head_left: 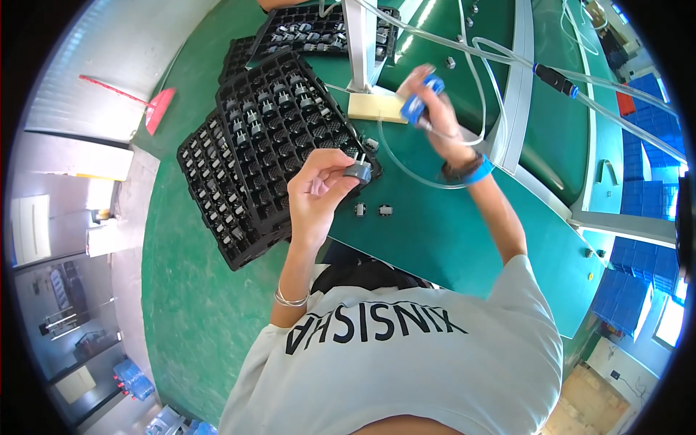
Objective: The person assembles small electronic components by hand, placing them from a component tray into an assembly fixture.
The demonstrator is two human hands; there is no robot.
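Observation:
My left hand (317, 190) pinches a small grey plug-like part (359, 172) between thumb and fingertips, its metal pins pointing up. It hovers by the near right corner of a black tray (290, 163) with rows of pockets, some holding similar pinned parts. Off to the right, my right hand (444, 127) is wrapped around a blue hand tool (420, 101), blurred by motion; its exact kind is unclear. Thin clear hoses (484, 94) run close to that hand. A pale yellow block (373, 107) lies just left of the tool. Two small parts (360, 209) (386, 210) rest on the green tabletop (435, 228).
Beneath the tray lies another filled black tray (206, 188); more trays (290, 36) stand at the far side. A white metal post (360, 43) rises behind the yellow block. Overhead, hoses join at a black connector (554, 78). A red dustpan (159, 109) stands at left.

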